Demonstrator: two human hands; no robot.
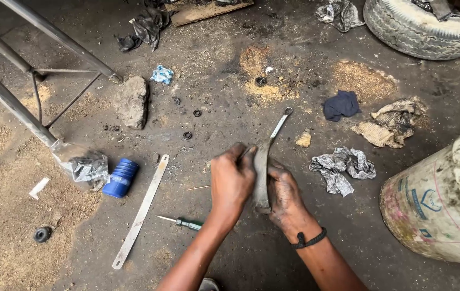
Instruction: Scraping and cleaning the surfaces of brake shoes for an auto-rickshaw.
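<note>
Both hands meet over a grimy workshop floor (230, 81). The left hand (232, 180) and the right hand (284, 196) are closed around a dark, greasy rag (261, 178), which is wrapped about the lower part of a ring spanner (280, 123); the tool's shiny shank and ring end stick out above the rag, pointing up and to the right. The right wrist wears a black band (309, 239).

On the floor left of the hands lie a small green-handled screwdriver (182, 222) and a long flat metal strip (141, 211), with a blue ribbed rubber boot (121, 177) just beyond. Right of the hands lies a crumpled grey rag (343, 168), with a dark blue cloth (341, 104) farther up. A dirty white plastic bucket (443, 202) stands at the right edge, a tyre (421, 29) at the top right.
</note>
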